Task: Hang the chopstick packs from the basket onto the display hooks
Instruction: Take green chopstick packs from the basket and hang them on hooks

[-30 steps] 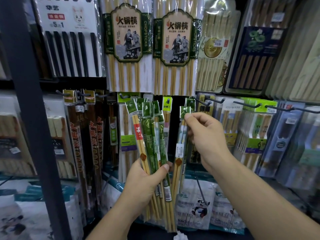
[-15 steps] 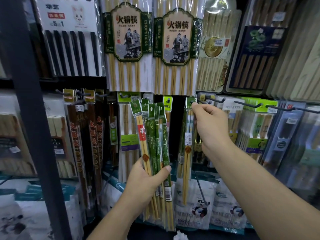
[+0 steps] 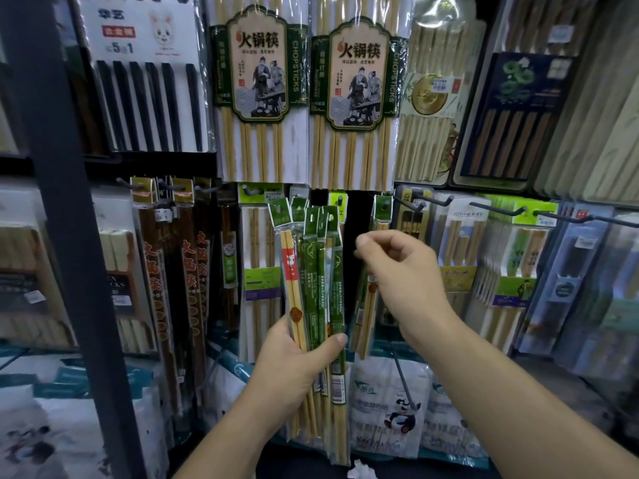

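Left hand [image 3: 294, 357]: clamped round the lower half of a fan of chopstick packs [image 3: 311, 264], thumb across the front. The headers point to 12 o'clock. The front pack has a red band and the others are green.
Right hand [image 3: 401, 267]: at 3 o'clock of the fan and apart from it. The fingers are curled in, with nothing seen between them.
Hands: apart, with a dark gap between them.
Hung pack [image 3: 382, 205]: its green header sits on a hook at 12 o'clock of the right hand. The body runs down behind that hand, and I cannot tell whether they touch.
Display hooks [image 3: 432, 201]: dark prongs at 1 to 2 o'clock of the right hand, jutting toward the camera.
Basket: not in view.
Step (judgement): one pack looks placed, and the next is probably to be drawn from the fan.
Risk 1: pulling one header from the fan may drag its neighbours out. The sleeves are slick and the left grip is low.
Risk 2: the header holes are small, so a prong that misses could tear or fold the card.
Risk 3: the right wrist is close to the hung pack, and a knock could swing it off the hook tip.
Risk 4: the red-banded pack could end up on a hook of green ones.
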Action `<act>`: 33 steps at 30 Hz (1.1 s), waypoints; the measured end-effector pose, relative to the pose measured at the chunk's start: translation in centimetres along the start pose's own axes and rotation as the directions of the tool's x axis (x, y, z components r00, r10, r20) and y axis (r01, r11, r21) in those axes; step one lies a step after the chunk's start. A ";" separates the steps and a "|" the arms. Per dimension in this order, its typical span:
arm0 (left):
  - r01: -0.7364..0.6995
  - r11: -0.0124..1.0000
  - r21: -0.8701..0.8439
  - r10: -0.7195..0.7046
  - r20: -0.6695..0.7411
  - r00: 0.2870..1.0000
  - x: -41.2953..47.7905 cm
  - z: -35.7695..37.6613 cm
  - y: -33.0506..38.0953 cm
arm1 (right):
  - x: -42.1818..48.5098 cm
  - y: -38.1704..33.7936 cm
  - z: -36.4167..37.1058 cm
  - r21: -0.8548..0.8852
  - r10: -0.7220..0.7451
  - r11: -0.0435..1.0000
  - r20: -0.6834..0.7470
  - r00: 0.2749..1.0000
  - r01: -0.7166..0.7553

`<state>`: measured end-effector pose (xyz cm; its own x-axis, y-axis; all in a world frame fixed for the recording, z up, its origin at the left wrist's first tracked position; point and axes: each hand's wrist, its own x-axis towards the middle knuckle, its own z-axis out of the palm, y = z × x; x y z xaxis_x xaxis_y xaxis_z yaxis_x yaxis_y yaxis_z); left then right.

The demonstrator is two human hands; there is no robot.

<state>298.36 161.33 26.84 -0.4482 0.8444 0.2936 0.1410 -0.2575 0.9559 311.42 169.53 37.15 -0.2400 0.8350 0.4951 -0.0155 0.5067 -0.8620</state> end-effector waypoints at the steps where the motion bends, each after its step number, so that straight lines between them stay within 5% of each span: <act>1: 0.002 1.000 -0.007 -0.002 0.013 1.000 0.0 0.1 0.0 | -0.3 -0.1 0.2 -0.017 -0.008 1.000 0.054 0.999 0.008; 6: 0.010 0.999 -0.045 -0.007 0.063 0.998 -0.2 0.1 0.3 | -0.4 -0.3 0.5 -0.038 -0.007 0.999 0.087 0.996 0.010; 19: 0.052 0.993 -0.105 -0.046 0.061 0.997 -0.4 -0.2 0.4 | 2.5 -1.6 -1.0 0.179 0.115 0.980 -0.173 0.978 -0.084; 33: 0.037 0.991 -0.130 -0.023 0.102 0.995 -0.2 0.0 0.1 | 3.5 -0.5 -1.0 0.101 0.064 0.994 -0.219 0.974 -0.043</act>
<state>298.47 161.11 26.82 -0.3593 0.8935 0.2693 0.0084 -0.2854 0.9584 311.55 172.46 39.44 -0.0224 0.8926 0.4504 -0.1030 0.4460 -0.8891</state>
